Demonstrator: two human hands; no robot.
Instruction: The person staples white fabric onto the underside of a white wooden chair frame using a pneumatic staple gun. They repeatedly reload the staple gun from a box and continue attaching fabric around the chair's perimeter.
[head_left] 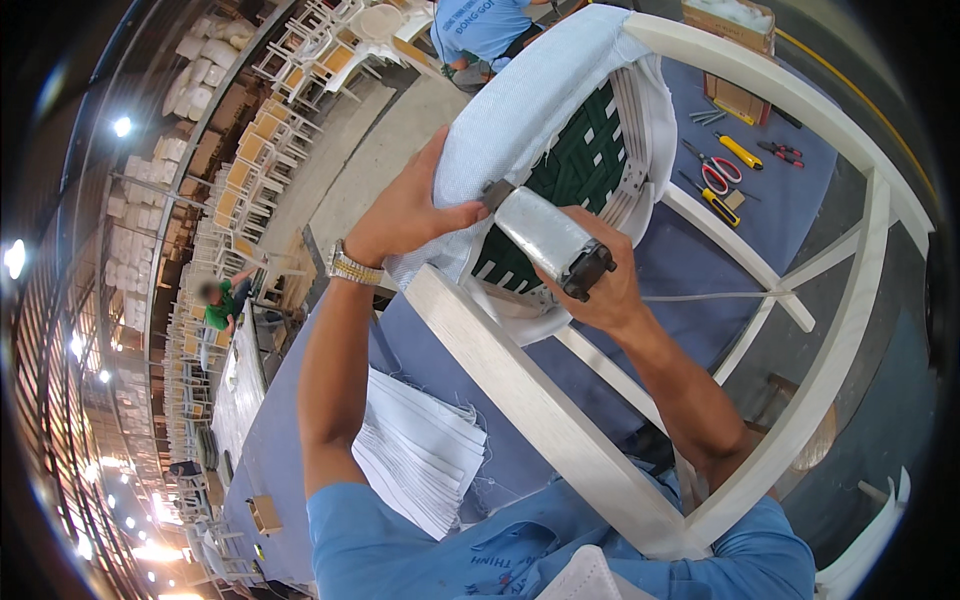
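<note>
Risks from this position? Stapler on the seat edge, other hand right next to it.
1. The left hand presses the light fabric cover close to the nose of the staple gun held by the right hand; a slip might drive a staple toward the fingers.
2. The fabric is held only by that hand, so it may shift or pucker.
3. The white chair frame lies tilted on the blue-covered table and could rock under pressure.
</note>
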